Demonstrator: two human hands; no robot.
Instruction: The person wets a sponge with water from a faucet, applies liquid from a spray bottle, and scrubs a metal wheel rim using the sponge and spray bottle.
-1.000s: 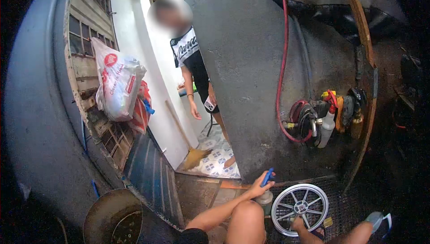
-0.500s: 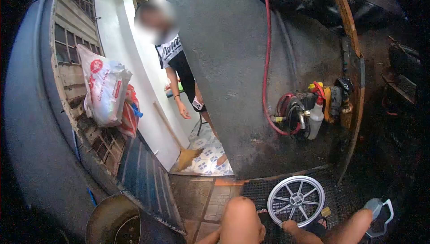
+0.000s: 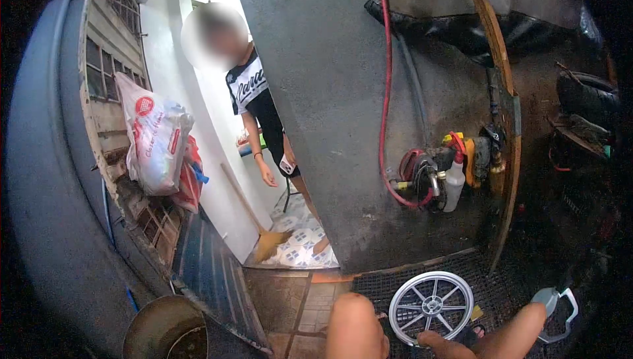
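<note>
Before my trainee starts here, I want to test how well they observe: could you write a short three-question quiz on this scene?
1. True or false: the right hand is at the rim of the spoked wheel.
2. Fill in: the person in the doorway holds a ____.
3. Choose: what colour is the hose hanging down the wall?
a) green
b) red
c) yellow

Key: 1 true; 2 phone; 3 b.

Bare right hand [image 3: 428, 339] and forearm [image 3: 456, 350], rounded bare knees [image 3: 354, 316], dark open-toed footwear [image 3: 479, 330].
</note>
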